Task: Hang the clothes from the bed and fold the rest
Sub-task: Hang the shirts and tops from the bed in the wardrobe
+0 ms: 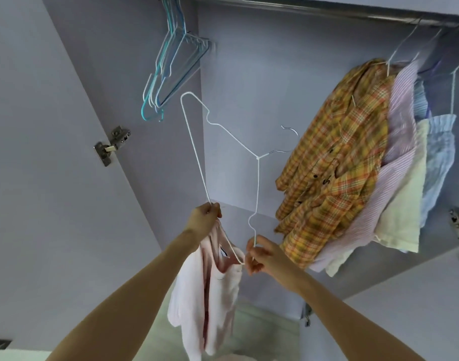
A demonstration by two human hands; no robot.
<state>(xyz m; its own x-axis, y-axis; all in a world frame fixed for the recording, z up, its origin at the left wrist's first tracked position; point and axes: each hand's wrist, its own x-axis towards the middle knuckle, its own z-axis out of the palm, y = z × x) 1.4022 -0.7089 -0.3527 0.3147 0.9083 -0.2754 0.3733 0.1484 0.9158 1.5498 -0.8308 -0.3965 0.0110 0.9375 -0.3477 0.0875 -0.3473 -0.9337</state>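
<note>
Our left grip [207, 213] pinches one end of the thin white wire hanger [224, 131] together with the top edge of the pale pink soft-knit garment [212, 295], while our right grip [258, 254] closes its fingers around the hanger's other shoulder end, just beside the garment's neck opening. We judge the step in hand to be threading the hanger into the garment, and to do it well we should keep the left hand firm on the fabric so the neckline stays open, then swing the right-hand end down and in through the neck until both shoulders sit on the wire, leaving the hook free. The hanger is tilted, its hook [288, 140] pointing towards the yellow and orange checked shirt [335, 157], so we should mind it does not snag there. The pink garment hangs limp below our hands in loose vertical folds, bunched at the top, with a small dark mark near the neckline; it looks light and floppy, likely to slip off thin wire if seated unevenly. Overhead, the metal wardrobe rail [301, 10] carries a cluster of empty blue and white hangers [171, 69] on the left, with open space between them and the hung shirts.
</note>
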